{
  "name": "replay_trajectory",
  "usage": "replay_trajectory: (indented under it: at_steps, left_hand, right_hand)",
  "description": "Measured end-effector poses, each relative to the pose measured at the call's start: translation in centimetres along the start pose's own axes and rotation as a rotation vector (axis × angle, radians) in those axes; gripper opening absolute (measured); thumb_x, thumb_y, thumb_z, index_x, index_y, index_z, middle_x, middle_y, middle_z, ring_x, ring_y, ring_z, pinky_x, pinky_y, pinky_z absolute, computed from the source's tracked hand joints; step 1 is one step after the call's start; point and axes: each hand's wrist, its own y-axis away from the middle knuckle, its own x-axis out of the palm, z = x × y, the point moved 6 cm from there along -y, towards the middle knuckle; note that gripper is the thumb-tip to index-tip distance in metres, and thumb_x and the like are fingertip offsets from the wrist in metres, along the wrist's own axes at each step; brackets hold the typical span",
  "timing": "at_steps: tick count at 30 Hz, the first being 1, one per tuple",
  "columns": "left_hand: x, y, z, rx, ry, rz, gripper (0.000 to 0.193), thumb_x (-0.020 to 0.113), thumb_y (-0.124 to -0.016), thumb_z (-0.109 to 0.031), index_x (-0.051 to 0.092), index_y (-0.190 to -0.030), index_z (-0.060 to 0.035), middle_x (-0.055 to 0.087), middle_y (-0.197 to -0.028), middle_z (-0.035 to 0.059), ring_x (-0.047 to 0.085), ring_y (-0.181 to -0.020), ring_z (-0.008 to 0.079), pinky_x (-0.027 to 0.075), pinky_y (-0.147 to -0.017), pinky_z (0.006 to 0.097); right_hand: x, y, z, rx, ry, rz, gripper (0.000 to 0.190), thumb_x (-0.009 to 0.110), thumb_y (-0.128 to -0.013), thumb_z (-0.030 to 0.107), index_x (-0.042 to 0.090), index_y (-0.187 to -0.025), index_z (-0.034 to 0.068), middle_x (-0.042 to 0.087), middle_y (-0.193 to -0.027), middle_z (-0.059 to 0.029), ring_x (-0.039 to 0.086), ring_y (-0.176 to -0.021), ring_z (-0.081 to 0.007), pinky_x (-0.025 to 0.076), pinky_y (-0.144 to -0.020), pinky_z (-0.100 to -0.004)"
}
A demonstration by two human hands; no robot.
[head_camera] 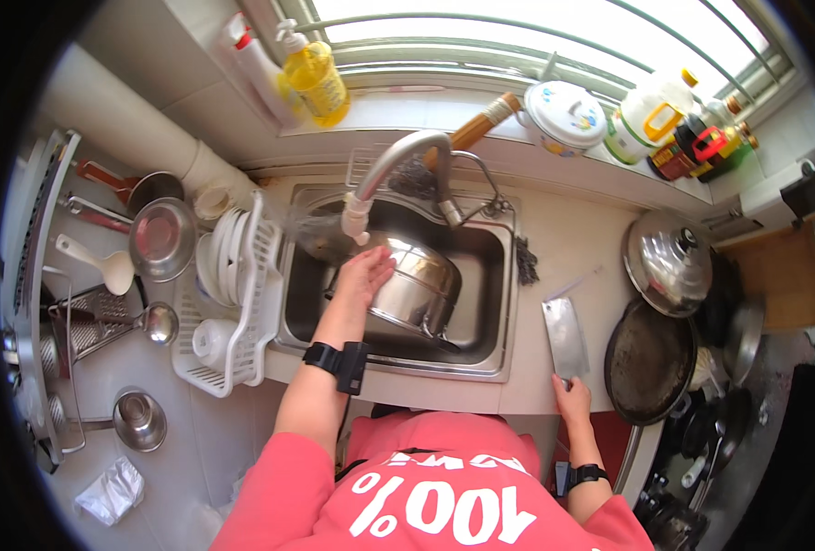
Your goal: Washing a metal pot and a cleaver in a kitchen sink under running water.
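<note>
In the sink basin (496, 289) a stainless steel pot (418, 275) lies tilted on its side, below the faucet (407, 155). My left hand (366, 275) reaches over the pot's left part, right under the faucet's white nozzle (356, 217). Its fingers are stretched out and grip nothing that I can see; whether they touch the pot is unclear. My right hand (573, 401) grips the handle of a cleaver (566, 336) at the counter's front edge. The cleaver's broad blade points away from me, over the counter (552, 248) right of the sink.
Left of the sink stands a white dish rack (259, 303) with plates and a bowl. A domed lid (668, 262) and a dark pan (652, 361) sit at right. A dark scrubber (526, 260) lies beside the sink. Bottles and an enamel pot (564, 113) line the windowsill.
</note>
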Motion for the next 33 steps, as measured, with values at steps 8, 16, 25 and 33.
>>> replay_trajectory:
  at_steps: [8,16,25,33]
  left_hand:
    - [-1.9,-1.3,0.1,-0.075,0.213,-0.016,0.021,0.072,-0.088,-0.019,0.065,-0.1,-0.0038,0.068,-0.101,0.0086,0.067,-0.099,0.0269,0.057,-0.085,0.0357]
    - [-1.2,-0.6,0.5,-0.058,0.223,0.027,0.02,0.063,-0.094,-0.011,0.062,-0.111,-0.0024,0.068,-0.109,0.0106,0.067,-0.103,0.0263,0.059,-0.084,0.0363]
    - [-0.6,0.1,0.4,-0.019,0.21,0.043,0.028,0.065,-0.093,-0.011,0.058,-0.117,0.0006,0.065,-0.112,0.0117,0.066,-0.104,0.0265,0.057,-0.087,0.0356]
    - [-1.0,0.1,-0.3,0.0,0.2,0.029,0.027,0.065,-0.093,-0.01,0.058,-0.116,0.0031,0.066,-0.111,0.0137,0.067,-0.103,0.027,0.058,-0.088,0.0361]
  right_hand:
    - [-1.5,0.7,1.9,0.002,0.114,-0.081,0.024,0.075,-0.078,0.02,0.059,-0.09,0.006,0.061,-0.085,-0.0117,0.06,-0.083,-0.0326,0.048,-0.073,-0.0451]
    - [-4.0,-7.3,22.5,-0.559,-0.179,-0.286,0.029,0.069,-0.081,0.009,0.06,-0.108,0.009,0.058,-0.116,-0.013,0.055,-0.11,-0.0347,0.046,-0.093,-0.0435]
    - [-1.1,-15.4,37.9,-0.755,0.087,-0.376,0.031,0.06,-0.074,-0.001,0.063,-0.104,0.001,0.058,-0.12,-0.0129,0.052,-0.12,-0.0314,0.038,-0.109,-0.0418]
    - [0.0,-15.2,36.6,-0.605,0.026,-0.236,0.026,0.057,-0.082,0.003,0.062,-0.108,0.003,0.059,-0.117,-0.011,0.053,-0.116,-0.032,0.045,-0.098,-0.0421]
